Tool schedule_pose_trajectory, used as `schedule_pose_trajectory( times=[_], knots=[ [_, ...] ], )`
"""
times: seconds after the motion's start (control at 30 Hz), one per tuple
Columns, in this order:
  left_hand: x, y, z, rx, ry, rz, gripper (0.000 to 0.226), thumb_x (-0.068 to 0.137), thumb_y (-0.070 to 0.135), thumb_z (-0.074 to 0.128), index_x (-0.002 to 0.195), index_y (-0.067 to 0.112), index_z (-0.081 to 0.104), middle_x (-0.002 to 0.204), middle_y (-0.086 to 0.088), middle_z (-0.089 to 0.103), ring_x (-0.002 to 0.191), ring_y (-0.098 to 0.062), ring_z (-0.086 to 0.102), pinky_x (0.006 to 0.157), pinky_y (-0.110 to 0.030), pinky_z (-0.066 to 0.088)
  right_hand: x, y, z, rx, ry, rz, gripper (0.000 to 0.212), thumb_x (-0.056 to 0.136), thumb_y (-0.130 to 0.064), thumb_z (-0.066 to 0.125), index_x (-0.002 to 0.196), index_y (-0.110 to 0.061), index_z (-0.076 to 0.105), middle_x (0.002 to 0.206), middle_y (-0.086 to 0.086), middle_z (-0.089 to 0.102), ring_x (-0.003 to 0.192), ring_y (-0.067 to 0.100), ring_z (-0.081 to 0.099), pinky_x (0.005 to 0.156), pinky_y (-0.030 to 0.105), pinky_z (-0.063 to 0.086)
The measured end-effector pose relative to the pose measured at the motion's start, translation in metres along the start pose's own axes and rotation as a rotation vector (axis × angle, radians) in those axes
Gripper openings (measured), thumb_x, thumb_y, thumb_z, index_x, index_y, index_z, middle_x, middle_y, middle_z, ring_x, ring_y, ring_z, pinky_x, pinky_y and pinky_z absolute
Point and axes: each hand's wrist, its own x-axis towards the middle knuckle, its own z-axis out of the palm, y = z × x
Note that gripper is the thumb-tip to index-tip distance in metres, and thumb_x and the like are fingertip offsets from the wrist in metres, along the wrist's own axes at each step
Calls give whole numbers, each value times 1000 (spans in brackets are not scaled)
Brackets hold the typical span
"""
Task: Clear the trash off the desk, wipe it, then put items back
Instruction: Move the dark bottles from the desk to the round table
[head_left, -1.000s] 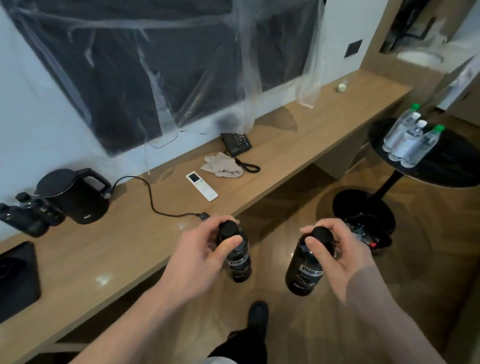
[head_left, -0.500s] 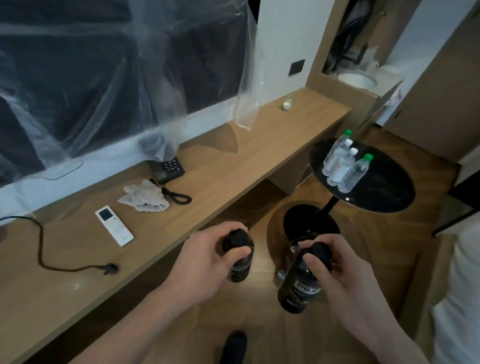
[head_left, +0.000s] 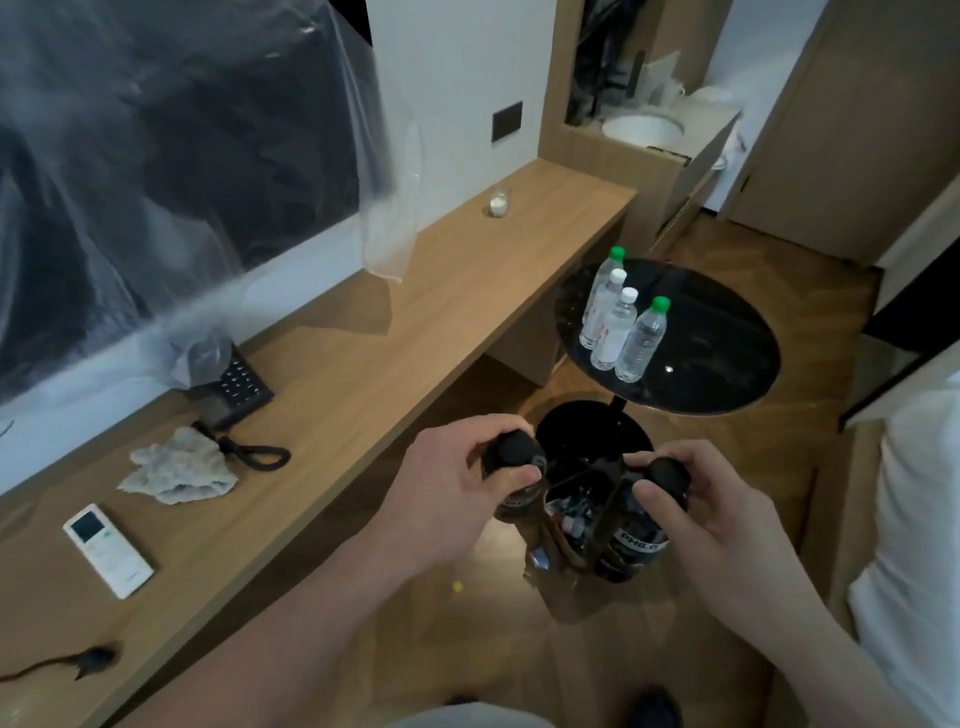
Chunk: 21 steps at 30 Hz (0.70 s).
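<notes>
— Because both hands were occupied, how was each grip set?
— The left hand (head_left: 457, 483) curled round the cap end of one dark bottle (head_left: 514, 478); the right hand (head_left: 727, 512) gripped a second dark bottle (head_left: 636, 535) the same way, both off the desk (head_left: 374, 374) front edge, above the trash bin (head_left: 571, 509).
— Bin contents?
— Mixed wrappers, indistinct. Holding by the caps probably suited a straight drop.
— Remaining on the desk?
— A cloth (head_left: 179, 467), remote (head_left: 108, 550) and telephone (head_left: 234, 384).

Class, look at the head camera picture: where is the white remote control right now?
The remote control lies flat on the wooden desk at the lower left, near its front edge, just below the crumpled cloth.
</notes>
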Motion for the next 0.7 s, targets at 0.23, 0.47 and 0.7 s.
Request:
schedule_pose_trajectory(
  times=[0.23,0.47,0.7],
  knots=[
    [40,30,73,11,129,-96,30,90,27,80,114,43,72,110,32,69,111,5,63,97,-13,50,57,65,-72,-2,-135,-35,16,93,-38,67,105,-45,59,113,-25,71,108,-2,67,85,29,60],
    [74,85,144,-32,235,-202,34,90,24,79,104,53,68,107,40,66,108,12,61,82,0,44,114,116,-159,-82,-261,-115,18,94,-41,67,107,-48,58,113,-27,70,107,-4,67,82,26,61],
    [105,110,200,-82,304,-268,28,89,21,80,110,38,74,106,24,73,103,-4,68,92,-25,57,167,154,-205,-84,-320,-155,15,94,-46,66,105,-50,56,113,-28,69,101,-3,68,80,32,62]
  ],
)
